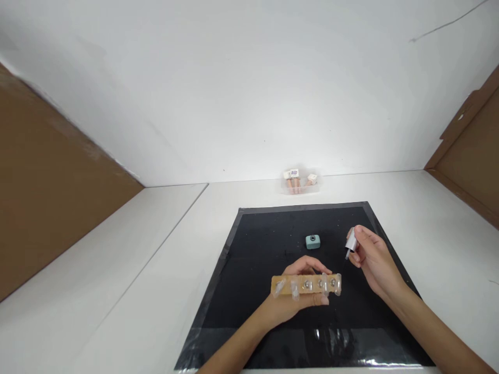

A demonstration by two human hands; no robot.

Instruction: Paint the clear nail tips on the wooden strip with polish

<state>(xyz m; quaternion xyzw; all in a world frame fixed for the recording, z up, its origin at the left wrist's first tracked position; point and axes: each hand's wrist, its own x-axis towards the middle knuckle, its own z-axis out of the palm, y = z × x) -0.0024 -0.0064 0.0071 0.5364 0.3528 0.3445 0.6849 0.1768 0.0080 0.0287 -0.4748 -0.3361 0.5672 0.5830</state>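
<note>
Head view: left hand (286, 308) grips yellowish strip (287, 285) with clear pieces (295, 290) over black mat (257, 254); right hand (373, 261) pinches silver brush cap (352, 242), apart from strip. Teal bottle (312, 242) on mat. Looks like coating step; next move probably calls for steady strip, brush brought across.

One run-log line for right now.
left hand: holding yellowish bar | right hand: holding silver brush cap | teal container: on black mat
</note>
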